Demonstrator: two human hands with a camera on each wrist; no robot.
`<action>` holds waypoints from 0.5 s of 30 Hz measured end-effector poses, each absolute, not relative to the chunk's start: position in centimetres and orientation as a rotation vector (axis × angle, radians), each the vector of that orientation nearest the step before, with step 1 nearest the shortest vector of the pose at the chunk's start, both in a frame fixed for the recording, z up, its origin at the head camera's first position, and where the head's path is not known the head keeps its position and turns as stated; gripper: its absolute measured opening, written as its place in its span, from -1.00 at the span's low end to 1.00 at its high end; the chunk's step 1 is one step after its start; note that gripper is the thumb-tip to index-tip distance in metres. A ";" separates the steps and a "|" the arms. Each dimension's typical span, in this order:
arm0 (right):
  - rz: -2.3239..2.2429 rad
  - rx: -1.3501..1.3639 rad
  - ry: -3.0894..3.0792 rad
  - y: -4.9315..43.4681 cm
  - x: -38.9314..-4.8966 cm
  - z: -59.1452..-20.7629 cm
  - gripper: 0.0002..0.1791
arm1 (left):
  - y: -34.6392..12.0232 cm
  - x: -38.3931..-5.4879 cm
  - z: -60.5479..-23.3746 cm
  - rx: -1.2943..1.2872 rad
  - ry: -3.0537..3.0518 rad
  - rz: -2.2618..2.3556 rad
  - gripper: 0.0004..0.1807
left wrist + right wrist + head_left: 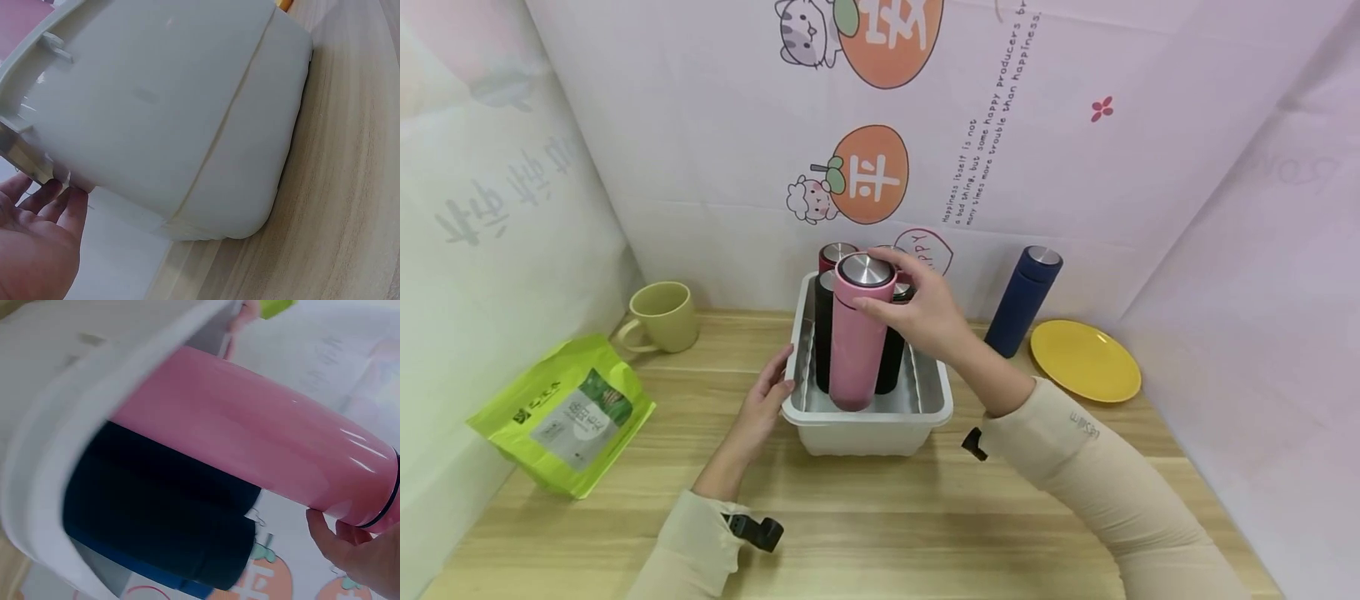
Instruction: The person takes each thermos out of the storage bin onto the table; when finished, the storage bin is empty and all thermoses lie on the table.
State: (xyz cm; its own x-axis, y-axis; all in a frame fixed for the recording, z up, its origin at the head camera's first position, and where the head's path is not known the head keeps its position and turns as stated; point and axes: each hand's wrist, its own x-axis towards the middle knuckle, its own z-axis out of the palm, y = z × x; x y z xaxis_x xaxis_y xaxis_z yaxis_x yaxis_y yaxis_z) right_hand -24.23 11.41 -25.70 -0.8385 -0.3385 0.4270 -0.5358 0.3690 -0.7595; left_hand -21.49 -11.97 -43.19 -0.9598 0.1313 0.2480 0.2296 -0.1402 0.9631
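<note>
Upright in a white plastic tub (865,437) stands a pink thermos bottle (856,358) with a steel-topped lid. My right hand (925,308) grips it near the top, thumb on the near side and fingers round the far side. In the right wrist view, fingertips of the right hand (356,550) lie against the pink wall just below the dark ring. My left hand (765,400) holds the tub's left rim, and the left wrist view shows its fingertips right under that rim. Black bottles (891,362) and a red one (829,258) stand behind the pink bottle, partly hidden.
A navy bottle (1021,304) stands at the back right beside a yellow plate (1086,360). To the left are a yellow-green mug (666,317) and a bright green pouch (568,417). Printed white sheeting (715,125) surrounds the wooden table (880,533) at the back and sides.
</note>
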 end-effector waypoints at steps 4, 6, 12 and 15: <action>1.500 0.765 -2.388 12.0 -24.1 -24.2 -0.35 | -11.9 -21.4 -43.0 -0.424 -2.016 -2.282 -0.41; 1.542 0.742 -2.370 12.3 -23.9 -23.4 -0.35 | -11.9 -21.4 -43.0 -0.424 -2.020 -2.274 -0.41; 1.603 0.633 -2.343 13.7 -23.6 -21.1 -0.36 | -11.9 -21.5 -43.1 -0.418 -2.034 -2.274 -0.41; 1.588 0.590 -2.334 14.4 -23.5 -20.1 -0.35 | -12.0 -21.5 -43.2 -0.422 -2.038 -2.279 -0.41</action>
